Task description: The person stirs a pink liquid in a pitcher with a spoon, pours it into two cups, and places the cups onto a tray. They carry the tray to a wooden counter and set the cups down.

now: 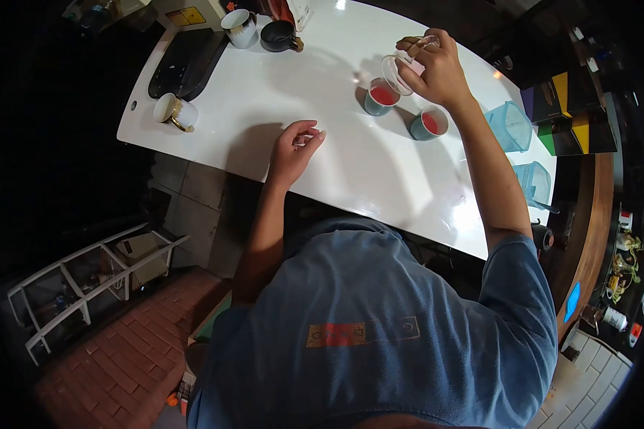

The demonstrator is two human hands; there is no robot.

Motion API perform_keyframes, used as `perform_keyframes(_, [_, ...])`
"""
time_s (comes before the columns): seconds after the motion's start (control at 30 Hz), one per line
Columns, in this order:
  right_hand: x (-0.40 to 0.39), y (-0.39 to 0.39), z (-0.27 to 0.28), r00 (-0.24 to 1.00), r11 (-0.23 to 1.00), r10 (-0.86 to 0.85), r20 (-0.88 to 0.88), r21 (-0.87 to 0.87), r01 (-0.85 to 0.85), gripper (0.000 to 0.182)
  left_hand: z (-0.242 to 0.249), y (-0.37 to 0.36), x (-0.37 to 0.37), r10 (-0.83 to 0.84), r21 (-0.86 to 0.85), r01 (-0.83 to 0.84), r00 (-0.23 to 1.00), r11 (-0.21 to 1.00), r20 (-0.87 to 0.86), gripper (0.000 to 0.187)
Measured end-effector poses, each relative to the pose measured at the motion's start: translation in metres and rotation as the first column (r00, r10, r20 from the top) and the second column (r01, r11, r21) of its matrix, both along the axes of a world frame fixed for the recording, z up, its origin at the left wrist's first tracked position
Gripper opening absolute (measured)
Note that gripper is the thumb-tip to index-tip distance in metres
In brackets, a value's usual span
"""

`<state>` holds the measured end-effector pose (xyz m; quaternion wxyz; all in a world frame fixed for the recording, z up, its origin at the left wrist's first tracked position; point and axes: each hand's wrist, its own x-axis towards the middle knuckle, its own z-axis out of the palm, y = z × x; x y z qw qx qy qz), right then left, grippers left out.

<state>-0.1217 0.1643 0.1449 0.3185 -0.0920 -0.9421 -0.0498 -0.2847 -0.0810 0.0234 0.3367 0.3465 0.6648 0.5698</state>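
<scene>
Gripping clear cup point(391, 74), right fingers point(408, 46) curled round; left fingers point(305, 126) half open, empty

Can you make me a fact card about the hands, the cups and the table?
Right hand: holds a clear cup, tilted
Left hand: loosely curled, nothing seen in it
Blue cups: two, red inside
Table: white
Left side: two white mugs, one black cup
Right side: two blue containers

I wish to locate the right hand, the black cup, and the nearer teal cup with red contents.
Right hand point(445, 76): head view, back of hand.
Black cup point(277, 45): head view, outer wall.
Nearer teal cup point(418, 130): head view, outer wall.
</scene>
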Motion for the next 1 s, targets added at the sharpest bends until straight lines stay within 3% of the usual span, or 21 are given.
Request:
perform_keyframes(0.47, [-0.005,-0.003,0.005,0.992,0.999,0.012,0.122,0.044,-0.017,0.029,-0.024,0.009,-0.011,-0.092,-0.097,0.098,0.994,0.99,0.062,0.042])
perform_keyframes(0.63, [-0.004,-0.001,0.004,0.99,0.999,0.015,0.137,0.044,-0.022,0.028,-0.036,0.016,-0.016,-0.046,-0.153,0.047,0.999,0.987,0.009,0.04])
perform_keyframes(0.83, [-0.001,0.005,-0.005,0.99,0.998,0.002,0.144,0.055,-0.01,0.028,-0.035,0.023,-0.02,0.017,-0.248,-0.001,0.998,0.969,0.063,0.042])
perform_keyframes(1.0, [-0.003,0.003,-0.002,0.991,0.998,0.019,0.133,0.053,-0.026,0.027,-0.046,0.025,-0.017,0.028,-0.2,-0.035,0.999,0.979,-0.037,0.04])
